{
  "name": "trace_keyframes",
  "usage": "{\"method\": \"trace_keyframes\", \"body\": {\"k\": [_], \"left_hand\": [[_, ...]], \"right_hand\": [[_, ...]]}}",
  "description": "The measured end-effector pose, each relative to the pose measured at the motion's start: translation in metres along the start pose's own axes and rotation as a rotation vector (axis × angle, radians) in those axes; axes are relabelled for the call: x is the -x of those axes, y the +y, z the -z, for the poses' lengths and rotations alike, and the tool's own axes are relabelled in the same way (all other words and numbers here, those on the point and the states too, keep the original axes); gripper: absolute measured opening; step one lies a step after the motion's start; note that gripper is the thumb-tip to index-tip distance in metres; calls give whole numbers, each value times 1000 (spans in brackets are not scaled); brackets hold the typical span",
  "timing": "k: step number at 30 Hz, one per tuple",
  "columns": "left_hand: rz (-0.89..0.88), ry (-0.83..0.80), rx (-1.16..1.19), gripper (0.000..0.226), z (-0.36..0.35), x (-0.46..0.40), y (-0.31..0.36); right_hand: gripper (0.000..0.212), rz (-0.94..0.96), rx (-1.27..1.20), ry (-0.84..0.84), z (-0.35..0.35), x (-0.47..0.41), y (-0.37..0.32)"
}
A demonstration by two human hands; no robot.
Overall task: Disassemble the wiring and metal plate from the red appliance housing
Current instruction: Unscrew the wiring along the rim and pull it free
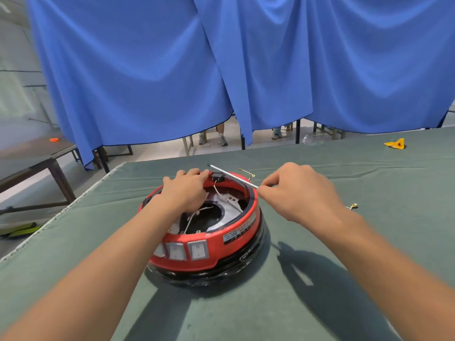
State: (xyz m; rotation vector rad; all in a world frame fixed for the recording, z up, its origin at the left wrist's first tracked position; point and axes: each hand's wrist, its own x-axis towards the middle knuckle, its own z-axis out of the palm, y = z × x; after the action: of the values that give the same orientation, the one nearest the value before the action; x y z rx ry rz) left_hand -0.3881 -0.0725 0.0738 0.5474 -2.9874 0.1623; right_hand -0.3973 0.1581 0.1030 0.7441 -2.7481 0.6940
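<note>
The round red appliance housing (209,244) lies upside down on the green table cover (320,279), with a black band at its base. Inside it are a silver metal plate (227,214) with a dark round opening and thin white wires (197,214). My left hand (186,190) rests on the far left rim, fingers curled over the edge next to a small black part (218,177). My right hand (299,190) pinches the near end of a thin metal screwdriver shaft (231,175), which slants over the far rim.
Small brass pieces lie on the cover, one behind the housing (247,173) and one by my right wrist (353,206). A yellow scrap (395,143) sits far right. Blue curtains (221,70) hang behind the table. A dark table (37,156) stands at left.
</note>
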Motion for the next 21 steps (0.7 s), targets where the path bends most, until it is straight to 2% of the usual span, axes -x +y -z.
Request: {"method": "trace_keyframes", "body": {"k": [5, 7, 15, 21], "left_hand": [[75, 12, -107, 60, 0, 0, 5], [89, 53, -127, 62, -4, 2, 7], [68, 84, 21, 71, -7, 4, 8], [69, 86, 22, 71, -5, 3, 8]], "right_hand": [[30, 11, 129, 13, 1, 6, -5], [26, 14, 151, 1, -2, 7, -6], [22, 21, 184, 22, -7, 7, -13], [28, 25, 214, 18, -7, 10, -21]]}}
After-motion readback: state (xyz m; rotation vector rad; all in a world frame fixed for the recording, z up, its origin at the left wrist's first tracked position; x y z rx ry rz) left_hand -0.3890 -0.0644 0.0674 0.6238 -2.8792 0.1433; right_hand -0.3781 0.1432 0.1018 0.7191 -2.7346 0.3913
